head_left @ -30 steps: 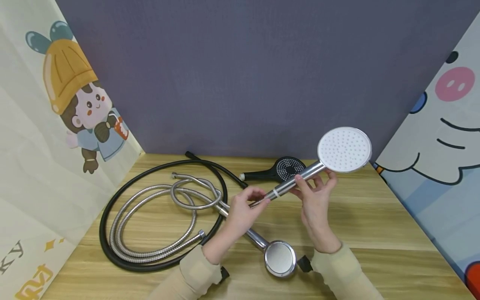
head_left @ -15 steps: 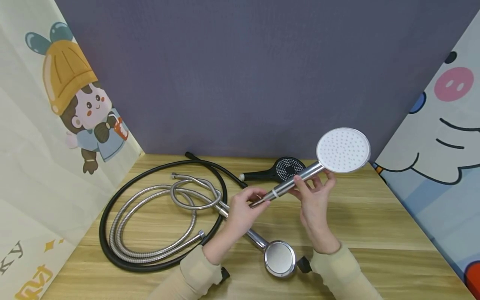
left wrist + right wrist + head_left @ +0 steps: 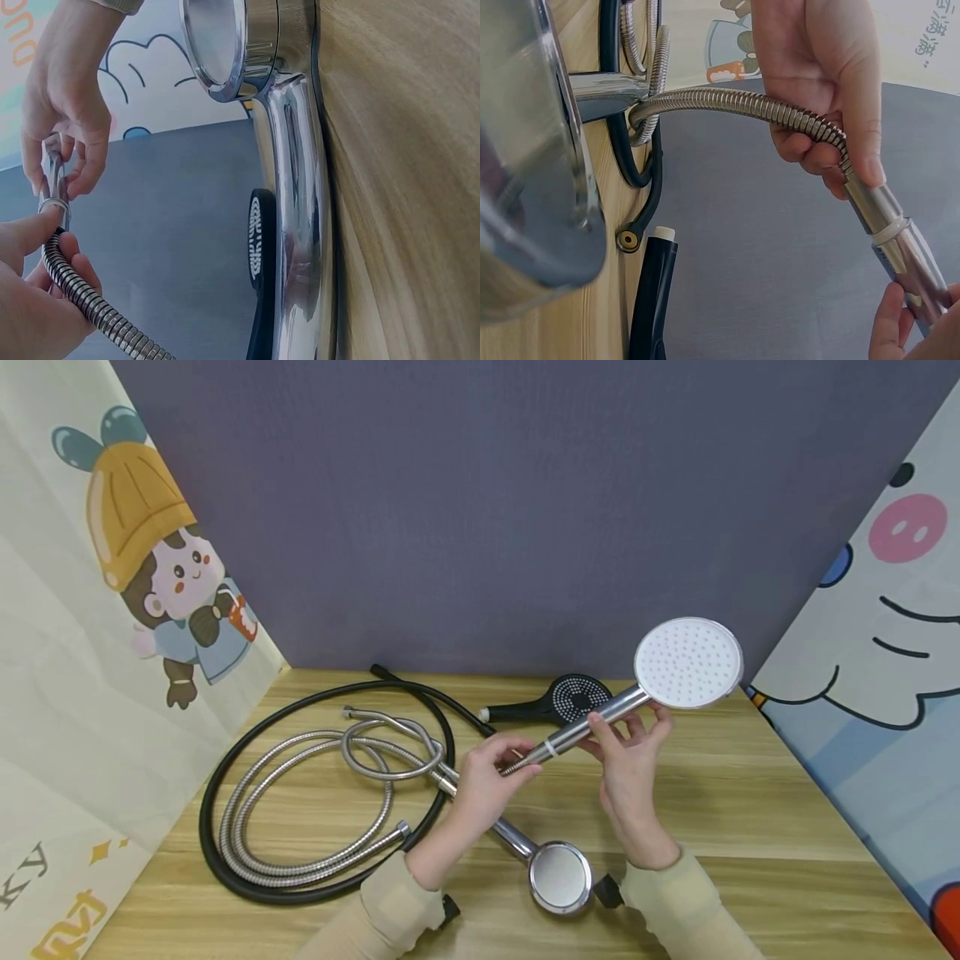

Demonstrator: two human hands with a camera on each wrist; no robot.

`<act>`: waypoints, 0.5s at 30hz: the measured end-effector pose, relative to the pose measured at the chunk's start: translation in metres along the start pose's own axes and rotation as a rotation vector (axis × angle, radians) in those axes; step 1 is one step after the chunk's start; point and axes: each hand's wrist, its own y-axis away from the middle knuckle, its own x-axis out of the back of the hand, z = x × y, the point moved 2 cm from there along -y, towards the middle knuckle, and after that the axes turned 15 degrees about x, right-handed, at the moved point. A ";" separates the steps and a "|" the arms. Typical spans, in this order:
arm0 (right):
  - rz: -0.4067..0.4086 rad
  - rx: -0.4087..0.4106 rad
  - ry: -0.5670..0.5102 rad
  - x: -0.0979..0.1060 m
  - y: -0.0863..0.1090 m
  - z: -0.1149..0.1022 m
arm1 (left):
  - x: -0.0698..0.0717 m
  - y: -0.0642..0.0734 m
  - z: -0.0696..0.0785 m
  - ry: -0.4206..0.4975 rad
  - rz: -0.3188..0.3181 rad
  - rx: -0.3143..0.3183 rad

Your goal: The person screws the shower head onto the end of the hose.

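Observation:
My right hand (image 3: 630, 768) grips the chrome handle of a shower head with a round white spray face (image 3: 688, 662), raised above the table and tilted up to the right. At the handle's lower end, my left hand (image 3: 483, 785) pinches the end fitting (image 3: 870, 202) of a silver metal shower hose (image 3: 750, 105). A white ring (image 3: 891, 231) shows between fitting and handle; how deep the fitting sits is hidden. The hose bends away beneath my left hand in the right wrist view. Below my hands, a second chrome shower head (image 3: 560, 877) lies on the table.
A black shower head (image 3: 577, 697) lies near the back panel (image 3: 480, 527). On the left of the wooden table (image 3: 750, 810), a black hose (image 3: 206, 802) circles a coiled silver hose (image 3: 300, 872). Printed cloth walls stand at both sides.
Both hands keep their holds on the handle and the hose end. The shower head's white face has shifted only very slightly.

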 end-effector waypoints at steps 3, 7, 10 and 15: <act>0.006 0.000 0.001 0.000 0.000 0.000 | 0.000 0.000 0.000 -0.011 0.003 -0.018; 0.014 -0.003 0.005 0.000 0.000 0.000 | 0.001 0.001 0.001 -0.009 0.000 -0.012; 0.015 -0.002 0.011 0.000 0.000 0.001 | 0.001 0.001 0.001 -0.005 -0.014 0.004; 0.011 0.002 0.020 0.000 0.000 0.000 | 0.002 0.002 0.001 0.027 -0.058 0.025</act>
